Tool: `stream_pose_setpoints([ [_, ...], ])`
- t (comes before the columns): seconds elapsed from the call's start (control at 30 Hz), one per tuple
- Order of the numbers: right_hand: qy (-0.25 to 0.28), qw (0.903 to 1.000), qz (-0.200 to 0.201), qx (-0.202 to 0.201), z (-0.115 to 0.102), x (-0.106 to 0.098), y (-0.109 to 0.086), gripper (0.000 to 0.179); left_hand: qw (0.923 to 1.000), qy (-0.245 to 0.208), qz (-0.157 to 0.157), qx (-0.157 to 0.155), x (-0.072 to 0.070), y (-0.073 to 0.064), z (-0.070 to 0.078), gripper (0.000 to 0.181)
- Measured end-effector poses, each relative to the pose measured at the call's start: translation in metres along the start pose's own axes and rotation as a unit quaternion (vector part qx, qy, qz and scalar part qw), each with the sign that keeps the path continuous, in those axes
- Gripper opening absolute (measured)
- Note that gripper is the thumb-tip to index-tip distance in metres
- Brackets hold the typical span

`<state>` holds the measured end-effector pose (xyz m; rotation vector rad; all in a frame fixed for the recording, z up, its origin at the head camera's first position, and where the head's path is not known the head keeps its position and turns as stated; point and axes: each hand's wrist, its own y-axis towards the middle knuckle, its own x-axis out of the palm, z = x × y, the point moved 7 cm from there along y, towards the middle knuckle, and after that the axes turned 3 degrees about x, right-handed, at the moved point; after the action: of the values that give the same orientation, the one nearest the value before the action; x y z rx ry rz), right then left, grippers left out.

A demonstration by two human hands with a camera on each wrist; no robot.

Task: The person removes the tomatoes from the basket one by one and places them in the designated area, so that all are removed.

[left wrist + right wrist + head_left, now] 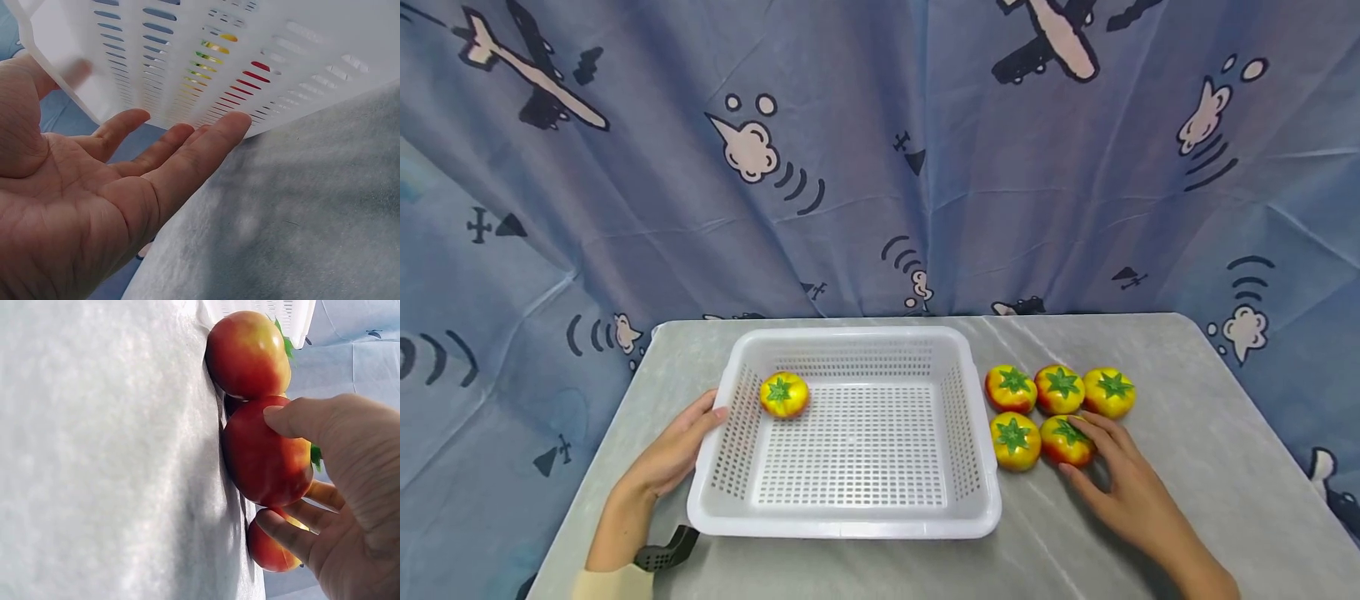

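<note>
A white plastic basket [850, 525] with slotted walls stands on the table, one red-and-yellow toy tomato [785, 395] with a green star-shaped top lying in its far left corner. My left hand [679, 446] holds the basket's left side, thumb over the rim and fingers against the outer wall [181, 75]. To the right of the basket, my right hand [1123, 492] grips the near right tomato [1066, 442] of a group, its thumb [294, 419] on one side and fingers on the other. In the right wrist view, this tomato [265, 453] is still among its neighbours.
Beside the held one lies another tomato [1015, 442], close to the basket's right wall. Behind them is a row of three: a left tomato [1011, 388], a middle tomato [1060, 389] and a right tomato [1109, 392]. A patterned blue curtain [850, 167] hangs behind the grey-covered table [1240, 467].
</note>
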<state>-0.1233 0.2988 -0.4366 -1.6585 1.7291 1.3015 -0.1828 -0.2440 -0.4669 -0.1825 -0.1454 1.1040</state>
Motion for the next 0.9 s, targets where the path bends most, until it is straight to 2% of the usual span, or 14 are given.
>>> stream_pose_setpoints([
  [0.3, 0.003, 0.9990, -0.028, 0.036, 0.005, 0.000, 0.000, 0.075, 0.9999, 0.013, 0.006, 0.001, -0.001, -0.002, 0.001, 0.060],
  [0.53, 0.007, 0.9990, -0.023, 0.038, 0.003, -0.007, 0.001, 0.072, 0.9999, 0.009, 0.006, -0.003, -0.001, 0.001, -0.001, 0.061],
  [0.73, 0.006, 0.9992, -0.024, 0.032, -0.013, -0.013, 0.005, 0.070, 0.9999, 0.010, 0.008, -0.007, -0.002, 0.000, -0.002, 0.062],
  [0.9, -0.020, 0.9982, -0.038, 0.043, -0.034, -0.018, 0.009, 0.073, 0.9999, 0.007, 0.011, -0.008, -0.001, 0.001, -0.003, 0.061],
])
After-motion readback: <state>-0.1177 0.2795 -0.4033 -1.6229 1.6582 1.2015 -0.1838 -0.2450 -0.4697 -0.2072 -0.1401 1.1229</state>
